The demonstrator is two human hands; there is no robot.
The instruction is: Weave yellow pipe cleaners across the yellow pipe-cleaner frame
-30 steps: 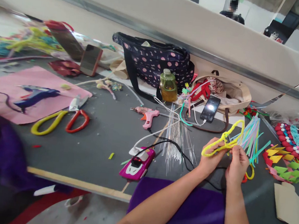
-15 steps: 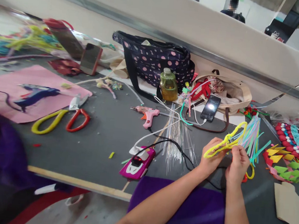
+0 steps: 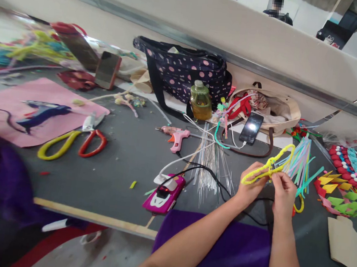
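Observation:
A yellow pipe cleaner [image 3: 270,163], bent into two narrow loops that meet at a twist, is held up over the right part of the table. My left hand [image 3: 251,190] is closed around the lower loop from beneath. With thumb and fingertips pinched together, my right hand [image 3: 284,190] grips the pipe cleaner near its middle, just right of the twist. Behind my hands lies a bunch of pastel pipe cleaners [image 3: 301,159]. Part of a pair of scissors with a yellow handle [image 3: 299,204] shows beside my right wrist, mostly hidden.
Left of my arms lie thin metal wires [image 3: 211,166], a pink glue gun [image 3: 176,136], and a magenta power strip [image 3: 167,194] with black and white cables. A patterned bag [image 3: 178,74], a bottle [image 3: 201,102] and a phone [image 3: 251,128] stand behind. Large scissors [image 3: 92,143] lie left, near another person's sleeve.
The yellow loops have shifted slightly left and tilted. My right hand has moved a little left and up along the pipe cleaner, its pinch now closer to the twist.

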